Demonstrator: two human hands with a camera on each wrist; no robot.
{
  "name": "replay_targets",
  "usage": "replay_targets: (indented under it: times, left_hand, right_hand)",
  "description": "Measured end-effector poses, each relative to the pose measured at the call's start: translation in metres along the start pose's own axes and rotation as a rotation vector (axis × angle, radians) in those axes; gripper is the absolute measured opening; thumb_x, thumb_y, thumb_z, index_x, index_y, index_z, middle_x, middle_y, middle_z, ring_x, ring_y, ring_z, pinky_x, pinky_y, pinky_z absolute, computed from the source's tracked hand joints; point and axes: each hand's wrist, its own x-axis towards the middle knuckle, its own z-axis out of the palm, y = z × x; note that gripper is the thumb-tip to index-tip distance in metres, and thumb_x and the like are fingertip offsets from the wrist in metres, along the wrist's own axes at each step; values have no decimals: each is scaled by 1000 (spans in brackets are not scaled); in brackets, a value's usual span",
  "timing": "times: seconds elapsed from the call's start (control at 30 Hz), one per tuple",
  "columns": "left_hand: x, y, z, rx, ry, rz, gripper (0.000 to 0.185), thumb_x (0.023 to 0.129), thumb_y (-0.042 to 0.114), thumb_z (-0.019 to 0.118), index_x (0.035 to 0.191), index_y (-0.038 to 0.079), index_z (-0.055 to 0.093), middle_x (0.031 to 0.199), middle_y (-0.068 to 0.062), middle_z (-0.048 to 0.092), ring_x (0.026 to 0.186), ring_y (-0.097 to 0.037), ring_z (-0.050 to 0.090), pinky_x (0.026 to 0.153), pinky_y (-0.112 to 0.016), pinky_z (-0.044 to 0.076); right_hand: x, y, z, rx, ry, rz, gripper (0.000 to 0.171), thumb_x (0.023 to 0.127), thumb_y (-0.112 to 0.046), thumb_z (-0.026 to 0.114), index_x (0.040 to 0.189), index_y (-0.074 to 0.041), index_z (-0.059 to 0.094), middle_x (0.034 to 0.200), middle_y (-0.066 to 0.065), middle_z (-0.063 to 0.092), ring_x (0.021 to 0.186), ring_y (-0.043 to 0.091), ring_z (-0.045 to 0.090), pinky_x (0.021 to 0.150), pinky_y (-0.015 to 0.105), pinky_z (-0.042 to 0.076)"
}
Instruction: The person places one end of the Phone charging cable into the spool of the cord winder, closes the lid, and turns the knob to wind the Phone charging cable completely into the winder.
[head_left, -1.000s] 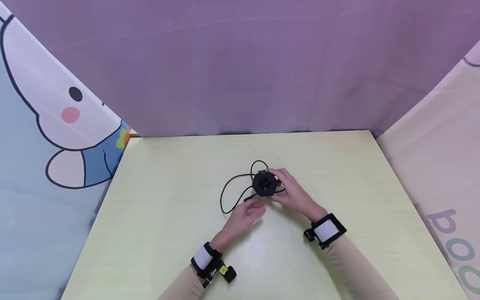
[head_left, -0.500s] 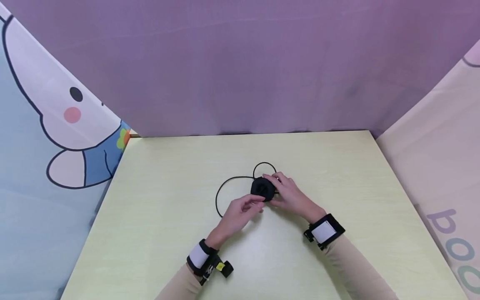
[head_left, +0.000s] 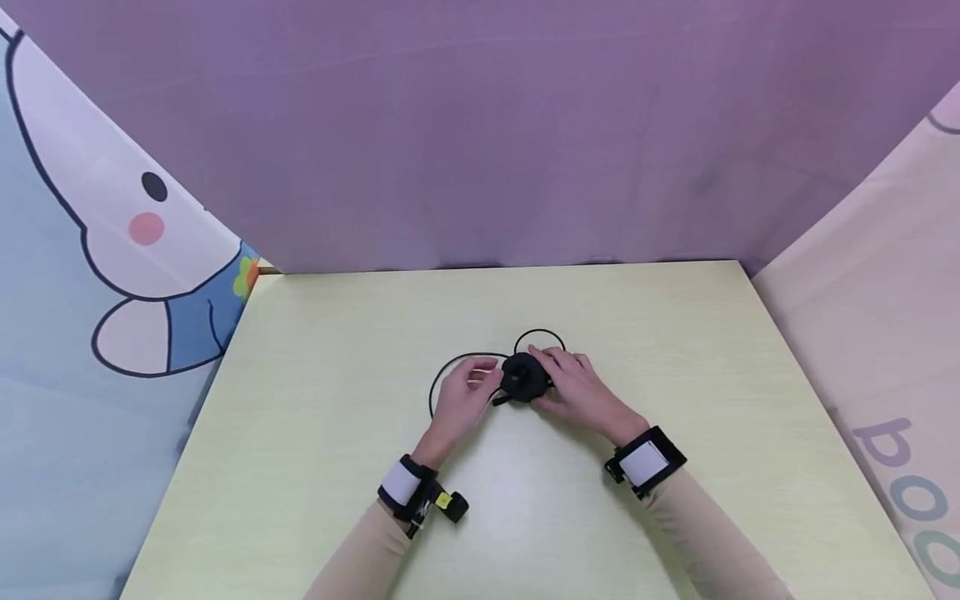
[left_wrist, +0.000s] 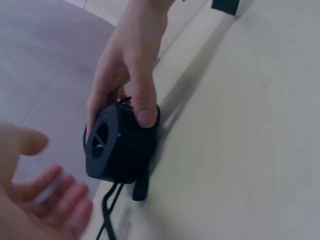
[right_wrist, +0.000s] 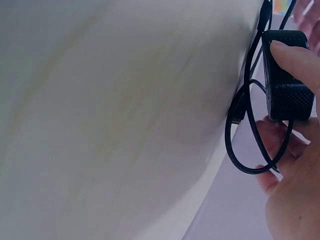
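My right hand [head_left: 576, 390] grips a black, many-sided block [head_left: 523, 377] near the middle of the table, thumb on one side and fingers on the other. A round recess shows in the block's face in the left wrist view. A thin black cable [right_wrist: 227, 145] runs from it in loops, and a plug [right_wrist: 239, 107] with a metal tip hangs beside it. Another black cable end [left_wrist: 141, 187] sticks out below the block. My left hand [head_left: 463, 402] is just left of the block, its fingers loosely bent and apart from it in the left wrist view.
The pale wooden table [head_left: 315, 467] spreads around both hands. A purple cloth [head_left: 480, 133] stands behind its far edge, with printed cloths [head_left: 165, 250] at the sides. Both wrists wear black straps [head_left: 647, 461] with small devices attached.
The left hand first came up to the block's lower edge, then moved up and left beside it. The right hand keeps its grip and has tilted the block slightly; the cable loops have shifted.
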Motion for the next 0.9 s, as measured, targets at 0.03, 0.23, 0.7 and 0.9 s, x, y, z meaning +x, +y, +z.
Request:
replay_targets:
  times: [0.03, 0.23, 0.7, 0.9]
  left_hand:
    - [2, 0, 0, 15, -4, -22, 34, 100, 22, 69, 124, -2, 68, 119, -15, 71, 105, -30, 71, 92, -40, 59]
    - [9, -1, 1, 55, -57, -148, 44, 100, 29, 66, 130, -3, 63, 124, -20, 68, 114, -34, 69, 99, -47, 56]
    - [16, -1, 8, 33, -78, -302, 48, 101, 33, 65, 133, -2, 63, 122, -18, 71, 114, -30, 67, 99, -45, 54]
    - [20, -2, 8, 7, -84, -357, 55, 101, 40, 65, 137, -1, 62, 127, -18, 69, 118, -29, 66, 101, -43, 54]
  right_hand:
    - [0, 0, 0, -1, -1, 6, 88, 86, -25, 86, 156, -1, 40, 134, 16, 57, 127, 30, 54, 108, 55, 39]
    - [0, 1, 1, 14, 0, 33, 89, 86, -30, 86, 157, -5, 38, 136, 15, 57, 129, 31, 53, 111, 56, 35]
    - [6, -3, 1, -16, 57, 82, 80, 83, -36, 88, 147, -6, 51, 134, 14, 63, 127, 29, 57, 108, 56, 37]
    - [6, -4, -1, 11, 80, 100, 75, 82, -35, 88, 144, -9, 55, 136, 12, 65, 129, 28, 57, 107, 55, 37]
